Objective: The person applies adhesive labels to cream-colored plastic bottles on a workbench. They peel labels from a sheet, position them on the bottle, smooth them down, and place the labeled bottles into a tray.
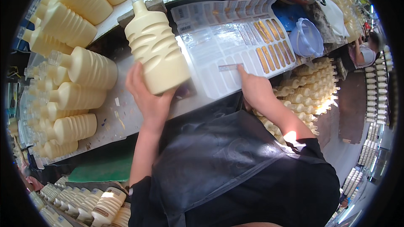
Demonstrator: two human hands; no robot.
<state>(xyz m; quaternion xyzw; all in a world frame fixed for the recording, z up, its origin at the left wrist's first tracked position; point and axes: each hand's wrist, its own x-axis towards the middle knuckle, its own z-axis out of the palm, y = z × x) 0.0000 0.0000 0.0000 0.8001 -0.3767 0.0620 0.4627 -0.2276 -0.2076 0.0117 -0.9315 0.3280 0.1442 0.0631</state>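
Observation:
A cream-coloured bottle [156, 50] with wavy grooves and a clear threaded neck stands tilted in my left hand [148, 94]. My fingers and thumb close around its lower part. Over a sheet of labels [227, 54], my right hand [255, 90] has the end of a narrow strip label [230, 67] at its index fingertip. That strip lies crosswise to the slots of the sheet; the thumb is hidden. Several gold-brown strip labels [275, 56] remain in rows at the sheet's right side. Behind the bottle is a dark block [155, 6].
Many cream bottles lie stacked on the left of the metal table [113, 115], and more fill the space right of it. A pale blue basket [309, 38] stands near the right end. Finished-looking labelled bottles [108, 206] sit lower left. A person [368, 50] is at far right.

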